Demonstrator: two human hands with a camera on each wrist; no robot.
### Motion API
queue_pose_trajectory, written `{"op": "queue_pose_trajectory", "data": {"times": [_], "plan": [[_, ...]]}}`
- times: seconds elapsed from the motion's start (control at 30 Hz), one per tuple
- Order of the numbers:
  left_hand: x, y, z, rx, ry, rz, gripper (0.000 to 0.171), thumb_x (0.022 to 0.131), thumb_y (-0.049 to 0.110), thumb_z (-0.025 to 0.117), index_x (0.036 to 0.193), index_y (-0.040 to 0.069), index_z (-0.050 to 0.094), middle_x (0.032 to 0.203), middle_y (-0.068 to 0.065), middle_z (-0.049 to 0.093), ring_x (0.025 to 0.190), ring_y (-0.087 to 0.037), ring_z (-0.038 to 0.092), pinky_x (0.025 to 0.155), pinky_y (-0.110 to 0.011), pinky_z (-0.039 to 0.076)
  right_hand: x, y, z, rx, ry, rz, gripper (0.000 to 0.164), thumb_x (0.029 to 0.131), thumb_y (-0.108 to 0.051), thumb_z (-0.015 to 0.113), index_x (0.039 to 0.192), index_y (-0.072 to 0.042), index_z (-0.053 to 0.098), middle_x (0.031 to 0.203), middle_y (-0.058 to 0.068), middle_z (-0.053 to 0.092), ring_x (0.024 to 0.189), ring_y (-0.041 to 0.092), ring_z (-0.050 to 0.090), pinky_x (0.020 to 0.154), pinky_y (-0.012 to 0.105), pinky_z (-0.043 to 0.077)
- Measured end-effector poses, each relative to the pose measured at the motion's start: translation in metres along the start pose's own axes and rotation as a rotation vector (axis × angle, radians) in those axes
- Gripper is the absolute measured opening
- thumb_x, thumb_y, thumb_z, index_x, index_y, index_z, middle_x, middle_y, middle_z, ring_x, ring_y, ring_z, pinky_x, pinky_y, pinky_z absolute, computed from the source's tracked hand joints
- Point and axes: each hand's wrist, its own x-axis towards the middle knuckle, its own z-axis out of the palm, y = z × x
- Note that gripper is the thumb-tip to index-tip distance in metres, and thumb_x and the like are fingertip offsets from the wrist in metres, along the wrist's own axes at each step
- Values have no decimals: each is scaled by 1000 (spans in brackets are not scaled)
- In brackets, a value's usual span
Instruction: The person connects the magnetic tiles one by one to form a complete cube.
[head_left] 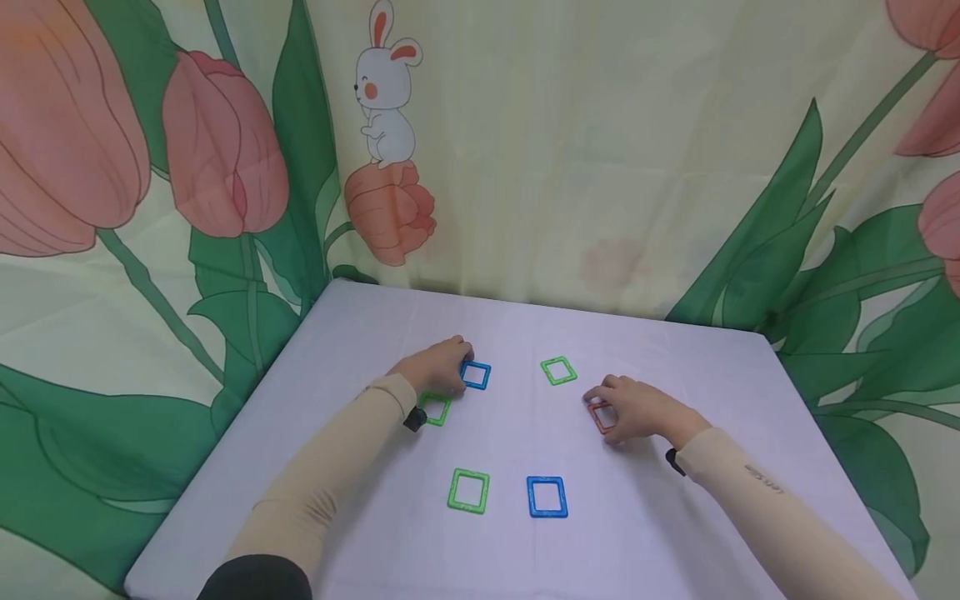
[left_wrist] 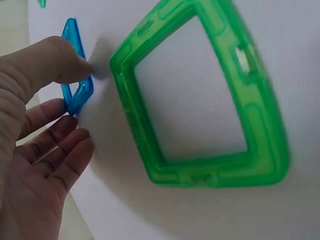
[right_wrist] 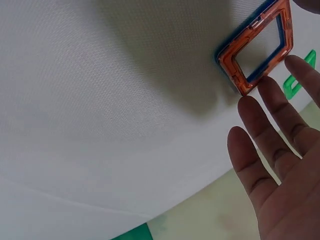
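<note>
My left hand (head_left: 435,367) pinches a blue square magnetic tile (left_wrist: 75,32) between thumb and index finger; its other fingers are loosely bent beneath. Close under that wrist lies a green square tile (left_wrist: 265,130). On the right, my right hand (head_left: 633,407) holds an orange-red square tile (right_wrist: 232,70) by its edges, fingertips along one side and the thumb mostly out of the right wrist view. A blue edge (right_wrist: 240,30) shows directly behind the orange-red tile. Farther back, between the hands, lies another green tile (head_left: 547,372).
Nearer the front of the white-covered table (head_left: 375,533) lie a green square tile (head_left: 453,489) and, to its right, a blue one (head_left: 548,513). A curtain (head_left: 540,167) printed with tulips and a rabbit hangs behind the table's back edge.
</note>
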Motion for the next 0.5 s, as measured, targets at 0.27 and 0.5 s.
{"op": "queue_pose_trajectory", "data": {"times": [0.27,0.5], "plan": [[-2,6,3,-18,12,30,55,85,22,81,134,10,60,120,-3,58,104,-18,56,97,-35,51,1,2,-1,8,4,-26,49,78,-30,87,122,-20,67,111,1,60,99,19,54,90,43,52],[3,14,10,-17,-10,66,56,84,26,84,132,9,61,117,-3,60,101,-17,57,96,-32,52,5,6,2,-7,-8,-16,42,80,-27,86,117,-19,67,107,-1,60,95,18,55,88,41,54]]}}
